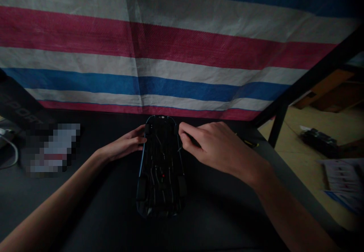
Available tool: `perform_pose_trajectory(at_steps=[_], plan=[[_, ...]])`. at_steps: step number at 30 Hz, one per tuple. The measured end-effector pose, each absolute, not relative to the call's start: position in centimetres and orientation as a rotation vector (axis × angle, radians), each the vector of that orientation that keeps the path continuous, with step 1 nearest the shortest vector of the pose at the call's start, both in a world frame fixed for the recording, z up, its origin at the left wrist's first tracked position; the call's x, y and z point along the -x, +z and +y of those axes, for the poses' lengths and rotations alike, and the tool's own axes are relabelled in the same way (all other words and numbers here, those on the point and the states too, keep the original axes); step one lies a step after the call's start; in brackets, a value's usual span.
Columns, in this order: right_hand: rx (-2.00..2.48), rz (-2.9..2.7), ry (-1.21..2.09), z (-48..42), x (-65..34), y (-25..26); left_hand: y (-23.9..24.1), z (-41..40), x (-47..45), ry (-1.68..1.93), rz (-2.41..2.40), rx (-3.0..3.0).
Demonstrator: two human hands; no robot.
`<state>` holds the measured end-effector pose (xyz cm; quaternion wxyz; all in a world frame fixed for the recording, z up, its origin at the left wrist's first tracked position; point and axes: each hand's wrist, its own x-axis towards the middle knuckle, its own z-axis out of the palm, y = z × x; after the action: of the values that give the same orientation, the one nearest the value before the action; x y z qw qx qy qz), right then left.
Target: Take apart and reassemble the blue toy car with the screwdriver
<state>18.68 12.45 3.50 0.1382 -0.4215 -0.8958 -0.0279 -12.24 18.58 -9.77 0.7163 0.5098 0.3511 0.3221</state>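
Observation:
A toy car lies upside down on a dark table, its black underside up and blue trim along the edges. My left hand presses its fingertips against the car's left side near the far wheel. My right hand is on the car's right side by the far wheel, its fingers curled together in a pinch on something small and dark that I cannot make out.
A striped red, white and blue tarp hangs behind the table. A black box and a white cable sit at the left. A black frame leg stands at right, with items on the floor beyond.

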Motion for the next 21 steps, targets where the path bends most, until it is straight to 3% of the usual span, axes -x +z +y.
perform_pose_trajectory(at_steps=[5,11,18,21], plan=[[1.104,-2.649,0.083,11.92,-18.4,4.3,-9.93,18.59,12.31,0.712,0.802,-1.125],[1.322,-2.626,-0.19,12.12,-17.98,3.63,-10.42,18.81,12.65,0.72,0.775,-1.145],[1.143,-2.597,0.032,11.9,-18.27,4.0,-10.52,18.82,12.8,0.712,0.765,-1.143],[1.185,-2.624,-0.052,12.28,-18.64,3.67,-10.34,18.77,12.66,0.722,0.743,-1.148]])
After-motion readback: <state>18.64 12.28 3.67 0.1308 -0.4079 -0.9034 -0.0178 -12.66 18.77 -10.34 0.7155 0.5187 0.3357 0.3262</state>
